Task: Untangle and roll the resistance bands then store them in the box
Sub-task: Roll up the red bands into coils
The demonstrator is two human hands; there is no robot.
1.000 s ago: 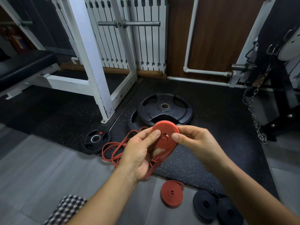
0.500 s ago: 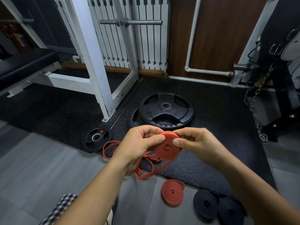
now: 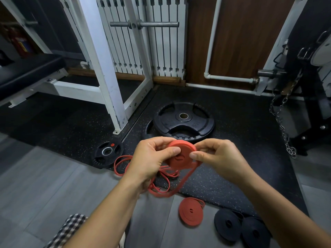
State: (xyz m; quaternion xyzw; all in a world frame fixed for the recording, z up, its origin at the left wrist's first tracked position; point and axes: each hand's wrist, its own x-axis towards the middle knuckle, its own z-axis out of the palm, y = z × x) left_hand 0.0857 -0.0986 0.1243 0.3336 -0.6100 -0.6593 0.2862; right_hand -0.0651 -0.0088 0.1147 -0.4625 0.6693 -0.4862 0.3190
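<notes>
Between both hands I hold a partly rolled red resistance band (image 3: 181,157), a flat coil with its face tilted toward me. My left hand (image 3: 152,159) grips its left edge, thumb on the face. My right hand (image 3: 217,158) pinches the right edge, thumb pressing near the centre. The band's loose tail (image 3: 172,189) hangs below and trails left in loops (image 3: 121,164) on the floor. A finished red roll (image 3: 191,211) lies on the floor below, with two black rolls (image 3: 227,224) (image 3: 255,234) to its right. No box is in view.
A large black weight plate (image 3: 184,120) lies on the rubber mat just beyond my hands, a small plate (image 3: 107,153) to the left. A white rack post (image 3: 107,72) stands behind it. A steel chain (image 3: 283,126) hangs at right. Checked cloth (image 3: 69,230) sits at bottom left.
The coil has dropped lower and tipped flatter, now nearer the large plate's front edge. More of the tail is wound in, and the floor loops have drawn in toward me.
</notes>
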